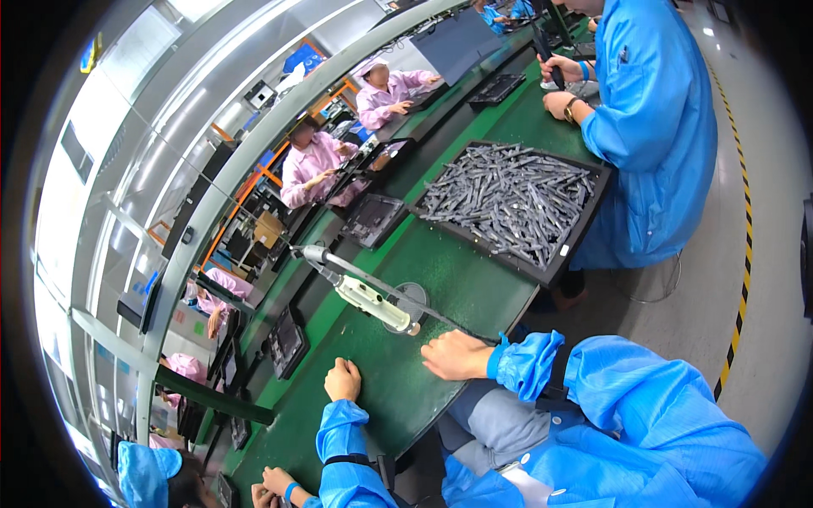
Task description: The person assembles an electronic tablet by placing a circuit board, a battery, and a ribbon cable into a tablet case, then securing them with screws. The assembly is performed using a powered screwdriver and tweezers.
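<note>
Resting on the green bench [474, 288], both hands [343, 380] [457, 355] lie empty, grips loosely curled, electric screwdriver [373, 300] just ahead.

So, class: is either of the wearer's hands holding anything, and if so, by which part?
Nothing is visibly held. The left hand rests as a closed fist on the green bench mat; the right hand lies knuckles-up beside the electric screwdriver, not gripping it.
</note>
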Demonstrator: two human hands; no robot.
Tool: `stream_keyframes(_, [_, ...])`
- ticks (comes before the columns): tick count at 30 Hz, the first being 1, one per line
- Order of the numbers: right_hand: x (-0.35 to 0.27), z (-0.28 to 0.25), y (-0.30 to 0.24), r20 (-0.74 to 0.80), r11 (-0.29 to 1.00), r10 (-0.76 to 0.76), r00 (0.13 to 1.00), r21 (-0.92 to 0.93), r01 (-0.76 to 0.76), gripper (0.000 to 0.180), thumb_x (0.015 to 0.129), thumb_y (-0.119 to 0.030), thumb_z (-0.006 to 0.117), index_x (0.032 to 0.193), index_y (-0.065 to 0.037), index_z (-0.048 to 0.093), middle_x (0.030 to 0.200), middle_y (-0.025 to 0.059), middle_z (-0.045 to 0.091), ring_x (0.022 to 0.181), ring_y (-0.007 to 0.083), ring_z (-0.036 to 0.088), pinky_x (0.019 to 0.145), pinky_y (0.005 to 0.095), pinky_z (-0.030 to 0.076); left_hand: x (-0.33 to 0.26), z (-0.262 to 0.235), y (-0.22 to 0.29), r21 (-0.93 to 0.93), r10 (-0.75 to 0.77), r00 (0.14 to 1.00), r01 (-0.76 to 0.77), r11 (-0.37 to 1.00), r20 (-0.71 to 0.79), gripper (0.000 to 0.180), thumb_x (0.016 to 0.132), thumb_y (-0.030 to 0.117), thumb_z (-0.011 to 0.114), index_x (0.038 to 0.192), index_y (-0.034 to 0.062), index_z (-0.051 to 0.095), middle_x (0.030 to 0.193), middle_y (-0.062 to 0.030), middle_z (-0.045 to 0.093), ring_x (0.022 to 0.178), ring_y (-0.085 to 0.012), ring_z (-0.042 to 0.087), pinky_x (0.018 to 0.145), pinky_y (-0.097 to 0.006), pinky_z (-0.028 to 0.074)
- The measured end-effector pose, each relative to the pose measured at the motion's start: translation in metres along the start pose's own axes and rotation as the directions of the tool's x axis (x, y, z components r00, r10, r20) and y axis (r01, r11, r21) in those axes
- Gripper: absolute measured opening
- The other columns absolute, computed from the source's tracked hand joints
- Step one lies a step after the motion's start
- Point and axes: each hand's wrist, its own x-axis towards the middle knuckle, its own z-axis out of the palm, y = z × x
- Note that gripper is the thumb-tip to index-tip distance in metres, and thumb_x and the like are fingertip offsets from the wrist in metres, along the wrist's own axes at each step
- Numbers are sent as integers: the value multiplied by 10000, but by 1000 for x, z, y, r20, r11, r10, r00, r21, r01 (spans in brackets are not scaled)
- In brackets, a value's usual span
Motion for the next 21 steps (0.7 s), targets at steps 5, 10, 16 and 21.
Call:
stream_keyframes(5, [0, -2, -1, -24, 999, -28, 999, 45, 30, 196, 830, -212, 575, 796, -20, 554, 689, 169, 606, 610, 347, 620, 588, 437, 512, 15, 13, -12, 46, -2, 1000, 1, 999, 16, 234, 852, 282, 536, 734, 81, 537, 648, -180, 622, 613, -405, 610, 578, -524, 479])
stream_keyframes(10, [0, 0, 0, -55, 996, -58, 997, 58, 62, 200, 820, -224, 598, 771, -38, 541, 679, 151, 585, 607, 340, 600, 576, 435, 496, 31, 16, -4, -46, -127, 991, 125, 991, -35, 260, 840, 282, 554, 683, 75, 544, 623, -166, 615, 608, -389, 612, 581, -505, 482])
stream_keyframes(16, [-1, -12, -8, -18, 995, 21, 1000, 100, -19, 221, 812, -239, 628, 727, -66, 521, 686, 111, 554, 623, 314, 575, 549, 432, 469, 51, 26, -23, -229, -287, 952, 259, 938, -101, 275, 819, 261, 597, 641, 53, 566, 605, -145, 611, 612, -361, 616, 592, -470, 479])
stream_keyframes(21, [4, -17, -11, 107, 993, 96, 990, 61, -103, 242, 829, -274, 622, 710, -76, 549, 682, 82, 549, 649, 285, 590, 535, 421, 471, 55, 47, -54, -705, -523, 852, 358, 613, -23, 299, 848, 178, 640, 634, -10, 549, 530, -54, 552, 478, -101, 490, 472, -298, 393])
